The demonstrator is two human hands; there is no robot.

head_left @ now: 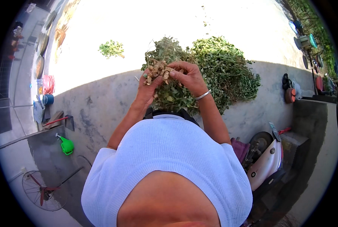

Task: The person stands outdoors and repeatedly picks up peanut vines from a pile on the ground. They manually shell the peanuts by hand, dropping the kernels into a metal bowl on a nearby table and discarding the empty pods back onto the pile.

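A bunch of brown peanuts [159, 70], clustered at the root end of a leafy plant, is held up in front of my body. My left hand [148, 90] is closed around its lower left side. From the right, my right hand [189, 78], with a silvery bangle at the wrist, pinches a peanut with thumb and fingers. Green peanut plants [170, 99] hang or lie just below my hands; where the held plant ends among them is hard to tell. Beyond and to the right lies a large heap of peanut plants [227, 72] on the concrete.
A small pile of leaves [111, 49] lies in the sunlit area, far left. Along the left stand a blue bucket [48, 99], a green watering can [66, 145] and a fan [42, 191]. A pale scooter [265, 166] is parked close on my right, beside a low wall.
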